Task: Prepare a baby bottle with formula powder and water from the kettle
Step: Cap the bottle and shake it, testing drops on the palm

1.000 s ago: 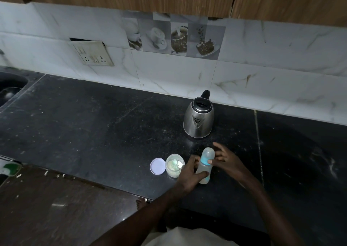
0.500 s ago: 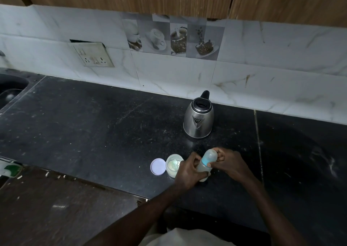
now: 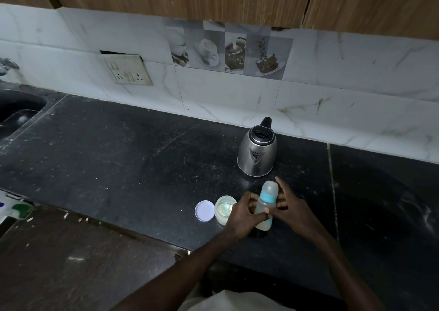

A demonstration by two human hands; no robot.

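Observation:
A capped baby bottle [image 3: 266, 204] with a blue collar and pale liquid stands upright near the front of the black counter [image 3: 118, 158]. My left hand [image 3: 242, 215] grips its body, thumb across the front. My right hand [image 3: 293, 209] is beside the cap with fingers spread, its fingertips touching the collar area. A steel kettle [image 3: 257, 155] stands just behind the bottle. Left of my left hand sits an open round formula tub [image 3: 224, 209] with a scoop inside, and its white lid [image 3: 204, 210] lies flat beside it.
A dark sink [image 3: 16, 113] is set into the counter at far left, with a tap [image 3: 7, 65] above it. A socket plate [image 3: 128, 69] hangs on the tiled wall. Wooden cabinets run overhead. The counter's front edge drops to a brown floor.
The bottle was tilted half a second ago with both hands wrapped round it; now it stands upright and my right hand's fingers have spread away from the cap.

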